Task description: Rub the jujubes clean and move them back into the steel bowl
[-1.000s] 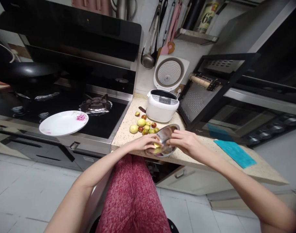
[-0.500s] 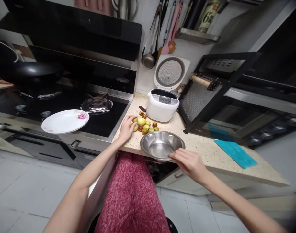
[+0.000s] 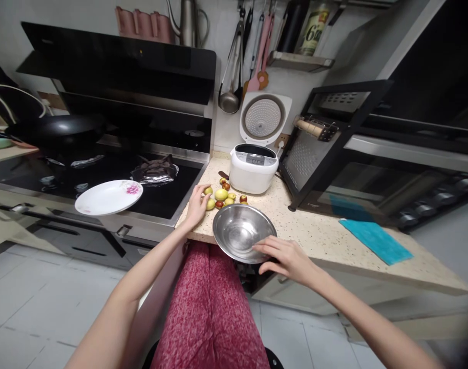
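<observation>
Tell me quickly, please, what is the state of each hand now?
Left hand: curved at the fruits; whether it grips one cannot be told.
Right hand: open, thumb apart, fingers over the metal bowl.

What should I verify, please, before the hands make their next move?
1. Bowl upright: ok, its opening faces up.
2. Bowl set well back on the counter: not ok, the near rim appears to reach past the front edge.
3. Right hand gripping the bowl firmly: cannot tell, fingers overlap the rim.
4. Left hand at the fruit: ok, it is at the left side of the pile.
5. Rice cooker clear of both hands: ok.
6. Cloth clear of the bowl: ok.
</observation>
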The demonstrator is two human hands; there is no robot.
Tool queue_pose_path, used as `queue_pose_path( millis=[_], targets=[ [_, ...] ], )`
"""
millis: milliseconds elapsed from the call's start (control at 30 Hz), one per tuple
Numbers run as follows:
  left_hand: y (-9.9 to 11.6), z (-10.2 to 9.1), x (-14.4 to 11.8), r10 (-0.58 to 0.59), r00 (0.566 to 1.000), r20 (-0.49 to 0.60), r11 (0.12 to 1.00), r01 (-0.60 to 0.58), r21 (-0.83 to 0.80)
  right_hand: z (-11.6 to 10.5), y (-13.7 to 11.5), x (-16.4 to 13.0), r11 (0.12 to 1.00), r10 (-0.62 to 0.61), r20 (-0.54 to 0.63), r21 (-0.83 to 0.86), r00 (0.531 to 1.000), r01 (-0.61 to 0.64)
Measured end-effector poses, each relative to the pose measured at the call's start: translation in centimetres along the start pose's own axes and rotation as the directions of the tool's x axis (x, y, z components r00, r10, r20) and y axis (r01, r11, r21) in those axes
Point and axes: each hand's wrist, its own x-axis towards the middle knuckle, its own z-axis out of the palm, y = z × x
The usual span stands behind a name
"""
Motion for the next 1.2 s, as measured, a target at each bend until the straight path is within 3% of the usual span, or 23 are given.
queue_pose_path(
  millis=[133, 233, 400, 500, 600, 800, 1200],
  targets=[
    [1.3, 0.1, -0.3, 0.119, 0.992, -0.048, 0.991, -0.121, -0.047, -1.9, 3.9, 3.0, 0.985, 0.145, -0.177, 0.122, 0.973, -0.125],
    [2.0, 0.3, -0.7, 0.214, 0.977, 0.006, 0.975, -0.213, -0.061, -1.6, 8.1, 6.5, 0.964, 0.265, -0.272, 0.092, 0.925, -0.249],
    [2.1, 0.5, -1.3, 0.279, 0.953, 0.116, 0.959, -0.270, -0.088, 1.3, 12.8, 11.4, 0.963, 0.214, -0.205, 0.206, 0.955, -0.172],
    [2.0, 0.7, -1.4, 0.266, 0.957, 0.114, 0.960, -0.252, -0.124, 2.6, 12.6, 12.9, 0.965, 0.096, -0.191, 0.258, 0.977, -0.044],
    [2.1, 0.7, -1.5, 0.323, 0.941, 0.101, 0.942, -0.309, -0.130, 3.1, 11.5, 13.4, 0.965, -0.034, -0.191, 0.249, 0.981, 0.082],
    [2.2, 0.8, -1.4, 0.359, 0.929, 0.090, 0.933, -0.354, -0.072, 2.9, 10.3, 13.0, 0.967, -0.173, -0.177, 0.155, 0.969, 0.201],
    [1.8, 0.8, -1.7, 0.349, 0.936, 0.053, 0.916, -0.329, -0.229, 3.6, 9.4, 13.0, 0.915, -0.145, -0.182, 0.349, 0.973, 0.202]
  ],
)
